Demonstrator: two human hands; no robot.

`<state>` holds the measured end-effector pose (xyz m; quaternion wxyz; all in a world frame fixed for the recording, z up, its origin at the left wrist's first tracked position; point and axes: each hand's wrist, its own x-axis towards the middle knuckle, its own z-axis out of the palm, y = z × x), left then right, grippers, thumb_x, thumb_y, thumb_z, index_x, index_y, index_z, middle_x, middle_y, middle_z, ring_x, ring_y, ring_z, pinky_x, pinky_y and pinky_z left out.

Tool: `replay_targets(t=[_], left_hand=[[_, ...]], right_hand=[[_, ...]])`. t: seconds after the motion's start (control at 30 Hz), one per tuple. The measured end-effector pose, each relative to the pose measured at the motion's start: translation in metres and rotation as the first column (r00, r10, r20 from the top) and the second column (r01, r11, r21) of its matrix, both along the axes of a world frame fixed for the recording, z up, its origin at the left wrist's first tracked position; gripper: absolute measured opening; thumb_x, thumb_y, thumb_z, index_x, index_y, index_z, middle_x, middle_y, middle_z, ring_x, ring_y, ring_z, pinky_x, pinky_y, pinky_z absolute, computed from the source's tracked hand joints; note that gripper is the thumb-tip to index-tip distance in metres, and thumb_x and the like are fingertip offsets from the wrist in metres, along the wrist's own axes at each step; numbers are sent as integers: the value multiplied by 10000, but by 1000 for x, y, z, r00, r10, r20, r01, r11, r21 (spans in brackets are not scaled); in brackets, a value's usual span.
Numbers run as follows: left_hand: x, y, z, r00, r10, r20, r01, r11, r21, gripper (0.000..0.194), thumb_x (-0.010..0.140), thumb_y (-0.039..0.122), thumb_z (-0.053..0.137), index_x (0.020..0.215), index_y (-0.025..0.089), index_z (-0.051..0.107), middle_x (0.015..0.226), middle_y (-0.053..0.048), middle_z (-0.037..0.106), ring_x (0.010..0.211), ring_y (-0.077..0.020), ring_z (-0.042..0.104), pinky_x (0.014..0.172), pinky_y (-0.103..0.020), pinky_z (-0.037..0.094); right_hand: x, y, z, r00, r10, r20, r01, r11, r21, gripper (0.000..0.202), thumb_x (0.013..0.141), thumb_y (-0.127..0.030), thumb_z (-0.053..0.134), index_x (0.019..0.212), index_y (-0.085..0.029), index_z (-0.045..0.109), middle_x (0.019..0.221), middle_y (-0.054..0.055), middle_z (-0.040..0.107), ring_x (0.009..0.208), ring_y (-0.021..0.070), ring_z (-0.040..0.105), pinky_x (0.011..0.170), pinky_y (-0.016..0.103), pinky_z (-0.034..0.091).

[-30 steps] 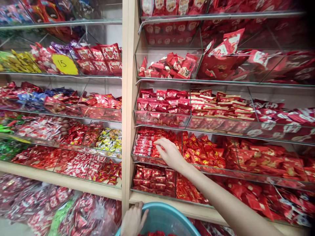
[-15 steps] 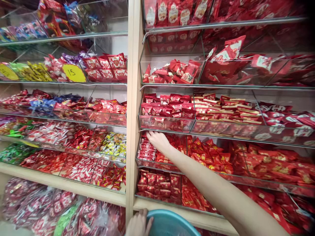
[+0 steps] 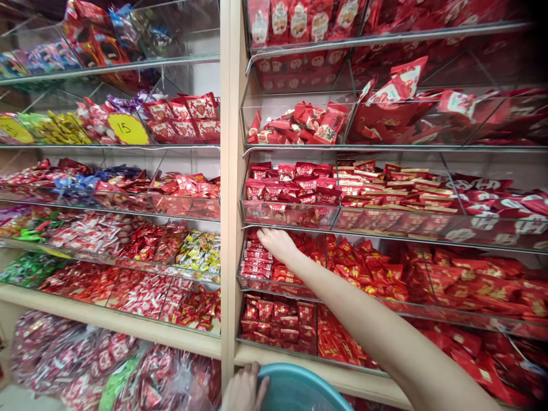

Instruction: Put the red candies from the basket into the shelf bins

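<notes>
My right hand (image 3: 277, 244) reaches into a clear-fronted compartment on the right-hand shelving, over small red-and-white checked packets (image 3: 256, 265). Its fingers are bent and pressed together at the back of the row; what lies under the fingertips is hidden. At the bottom of the view, my left hand (image 3: 244, 389) is closed over the rim of a teal plastic basin (image 3: 302, 374). Only the basin's upper part shows, and no contents can be made out. Plain red packets (image 3: 286, 275) lie beside the checked ones, under my right wrist.
Clear shelf fronts (image 3: 385, 225) run above and below my right arm. A pale wooden upright (image 3: 231, 188) divides the two shelf units. Colourful wrapped sweets (image 3: 199, 251) fill the left shelves, with a yellow price tag (image 3: 128, 128). Bagged packets (image 3: 55, 354) lie at lower left.
My right hand has shifted very slightly right and stays at the same checked packets. The left hand and basin have also moved a little to the right in view.
</notes>
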<state>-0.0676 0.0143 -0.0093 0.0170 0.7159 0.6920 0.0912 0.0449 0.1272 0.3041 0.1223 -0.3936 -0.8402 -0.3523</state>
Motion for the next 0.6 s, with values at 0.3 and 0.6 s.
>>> replay_targets(t=[0.3,0.6], left_hand=[[-2,-3,2,999,-30,19,30,999,11,424,896,422,227,1090,213,541,1020,-79,638,918,-198,612,732,-274,444],[-4,-1,2,999,-52,10,51,998,32,441,897,465,196,1057,221,526,976,-69,639,882,-197,616,701,-274,444]], right_hand=[[9,-8,-4,1000,28,-4,-28,999,32,222,900,-109,314,998,-139,510,966,119,594,878,190,580,688,274,441],[46,-32,-20,973,208,-97,-173,942,289,256,919,-130,320,1027,-112,551,873,87,633,784,167,580,704,284,416]])
